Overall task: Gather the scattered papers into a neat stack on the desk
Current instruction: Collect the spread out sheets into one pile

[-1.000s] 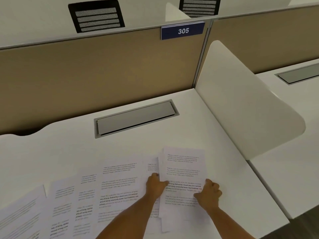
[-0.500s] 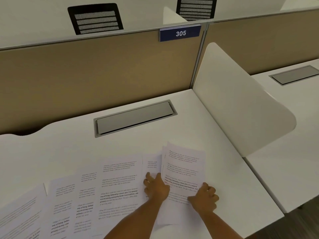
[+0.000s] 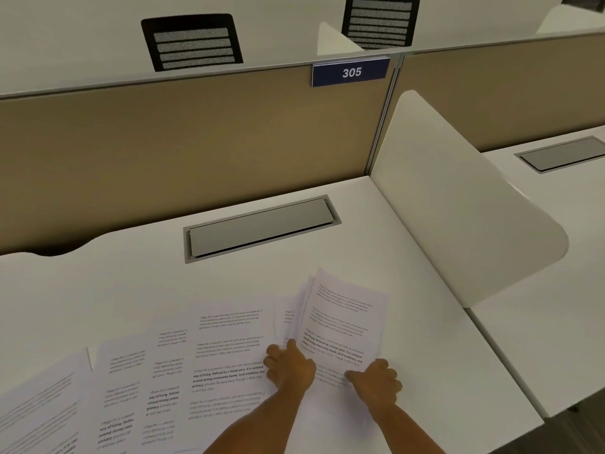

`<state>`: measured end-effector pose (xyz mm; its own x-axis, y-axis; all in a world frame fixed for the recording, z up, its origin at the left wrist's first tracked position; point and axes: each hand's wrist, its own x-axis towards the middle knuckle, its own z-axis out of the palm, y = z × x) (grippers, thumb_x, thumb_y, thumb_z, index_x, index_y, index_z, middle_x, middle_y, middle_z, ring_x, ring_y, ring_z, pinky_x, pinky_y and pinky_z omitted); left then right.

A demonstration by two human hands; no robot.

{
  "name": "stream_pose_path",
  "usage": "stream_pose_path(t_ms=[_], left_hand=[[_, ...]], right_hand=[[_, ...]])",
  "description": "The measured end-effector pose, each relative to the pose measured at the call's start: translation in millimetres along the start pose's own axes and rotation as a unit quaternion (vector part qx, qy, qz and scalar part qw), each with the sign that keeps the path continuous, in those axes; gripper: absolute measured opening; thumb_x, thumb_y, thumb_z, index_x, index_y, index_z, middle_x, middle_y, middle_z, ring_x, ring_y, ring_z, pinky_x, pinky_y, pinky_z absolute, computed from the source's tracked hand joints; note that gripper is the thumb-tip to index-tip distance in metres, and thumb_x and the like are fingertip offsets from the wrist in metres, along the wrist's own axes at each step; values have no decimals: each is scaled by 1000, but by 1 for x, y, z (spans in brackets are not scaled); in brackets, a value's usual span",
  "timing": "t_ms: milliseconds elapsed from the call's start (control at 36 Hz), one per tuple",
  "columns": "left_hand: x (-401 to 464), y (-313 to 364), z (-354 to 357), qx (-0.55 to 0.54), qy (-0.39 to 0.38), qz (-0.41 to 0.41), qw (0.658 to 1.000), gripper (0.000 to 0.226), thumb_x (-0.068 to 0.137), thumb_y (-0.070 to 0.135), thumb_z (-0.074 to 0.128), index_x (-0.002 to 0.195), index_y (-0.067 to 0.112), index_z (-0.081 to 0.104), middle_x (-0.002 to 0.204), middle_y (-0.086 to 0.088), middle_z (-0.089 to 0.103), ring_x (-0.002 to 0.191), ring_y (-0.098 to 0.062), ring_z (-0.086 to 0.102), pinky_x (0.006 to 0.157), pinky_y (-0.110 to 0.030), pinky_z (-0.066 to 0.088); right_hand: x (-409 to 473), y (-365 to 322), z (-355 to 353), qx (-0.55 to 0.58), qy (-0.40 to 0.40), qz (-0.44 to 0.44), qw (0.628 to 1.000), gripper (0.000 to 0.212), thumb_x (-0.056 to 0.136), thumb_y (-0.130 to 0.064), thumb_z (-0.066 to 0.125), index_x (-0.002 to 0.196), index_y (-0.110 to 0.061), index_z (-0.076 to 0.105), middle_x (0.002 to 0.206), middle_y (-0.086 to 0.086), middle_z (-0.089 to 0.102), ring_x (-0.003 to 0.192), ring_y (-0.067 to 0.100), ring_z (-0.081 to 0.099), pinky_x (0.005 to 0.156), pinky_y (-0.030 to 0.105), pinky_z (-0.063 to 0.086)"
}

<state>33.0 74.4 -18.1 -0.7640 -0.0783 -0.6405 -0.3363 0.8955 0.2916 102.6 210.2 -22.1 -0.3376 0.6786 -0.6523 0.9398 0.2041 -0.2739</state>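
Observation:
Several printed white sheets lie overlapped along the near part of the white desk (image 3: pixel 409 250). At the right, a small bundle of papers (image 3: pixel 343 316) is tilted up off the desk, its left edge fanned. My left hand (image 3: pixel 289 367) grips that left edge, fingers curled under the sheets. My right hand (image 3: pixel 376 380) pinches the bundle's lower right part. A spread of loose sheets (image 3: pixel 226 348) stretches left from the bundle, and more sheets (image 3: pixel 42 404) reach the lower left corner.
A grey cable hatch (image 3: pixel 262 227) is set into the desk beyond the papers. A tan partition (image 3: pixel 196 142) with a blue "305" sign (image 3: pixel 351 72) closes the back. A curved white side divider (image 3: pixel 458 208) stands at the right.
The right bundle has lifted and tilted, its left edge now fanned. My left hand slid onto the bundle's left edge; my right hand stays on its lower right.

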Motion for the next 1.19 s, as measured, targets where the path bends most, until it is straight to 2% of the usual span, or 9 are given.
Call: stream_pose_path(t_ms=[139, 222, 361, 528, 639, 750, 861, 972, 1194], left_hand=[[2, -5, -1, 17, 8, 13, 1000, 55, 90, 36, 58, 141, 24, 41, 134, -11, 36, 124, -30, 39, 106, -40, 37], [4, -9, -5, -6, 19, 42, 999, 52, 93, 34, 58, 140, 18, 41, 134, -11, 34, 117, -25, 50, 101, -36, 45], [2, -11, -7, -84, 9, 66, 994, 43, 94, 27, 59, 130, 10, 41, 134, -11, 37, 103, -23, 63, 89, -32, 54], [-1, -15, -10, -246, 1, 113, 963, 46, 90, 16, 68, 105, 15, 25, 120, -17, 62, 96, -24, 64, 87, -33, 57], [-3, -18, -17, -332, -14, 106, 937, 68, 82, 27, 78, 124, 15, 25, 113, -3, 50, 106, -19, 55, 93, -29, 52], [-3, -29, -28, -369, -42, 141, 918, 42, 82, 23, 78, 120, 14, 63, 105, 2, 72, 95, -16, 71, 60, -8, 53], [-8, -43, -46, -386, -31, 169, 906, 37, 82, 14, 78, 118, 9, 69, 105, 0, 75, 92, -10, 73, 67, -9, 55], [-17, -52, -76, -430, -27, 184, 883, 37, 78, 14, 81, 114, 14, 71, 104, 1, 77, 89, -9, 75, 73, -18, 60], [-34, -81, -102, -413, -27, 228, 881, 44, 78, 16, 81, 120, 17, 68, 114, -4, 74, 105, -24, 70, 92, -41, 59]], right_hand=[[-1, -6, -3, 8, -6, 11, 1000, 77, 73, -35, 82, 129, -3, 39, 128, 18, 41, 116, 35, 49, 98, 41, 46], [3, -3, -4, 107, -30, -6, 994, 72, 74, -18, 82, 126, -5, 34, 127, 21, 37, 91, 29, 55, 78, 36, 52], [10, -2, -4, 242, -109, -40, 963, 63, 78, 2, 75, 127, -5, 36, 111, 14, 61, 92, 26, 62, 77, 33, 55], [3, 0, 1, 215, -143, -61, 964, 21, 80, 12, 63, 79, -9, 65, 97, 19, 73, 75, 21, 64, 69, 27, 52], [-3, 5, 3, 243, -164, -89, 952, 26, 84, 12, 63, 96, -9, 69, 85, 6, 72, 80, 24, 67, 79, 36, 56], [-13, 7, -1, 268, -151, -120, 944, 37, 88, 9, 62, 117, -13, 65, 104, 5, 71, 98, 27, 66, 96, 41, 53], [-22, 1, -9, 313, -125, -155, 929, 39, 90, 2, 65, 128, -8, 61, 115, 7, 69, 108, 30, 65, 99, 44, 52], [-40, -11, -19, 358, -114, -214, 902, 28, 90, -4, 70, 112, -21, 64, 97, -9, 72, 89, 11, 68, 69, 26, 56], [-60, -9, -26, 322, -114, -290, 894, 21, 84, -9, 78, 101, -18, 70, 94, -4, 76, 87, 16, 71, 71, 28, 56]])
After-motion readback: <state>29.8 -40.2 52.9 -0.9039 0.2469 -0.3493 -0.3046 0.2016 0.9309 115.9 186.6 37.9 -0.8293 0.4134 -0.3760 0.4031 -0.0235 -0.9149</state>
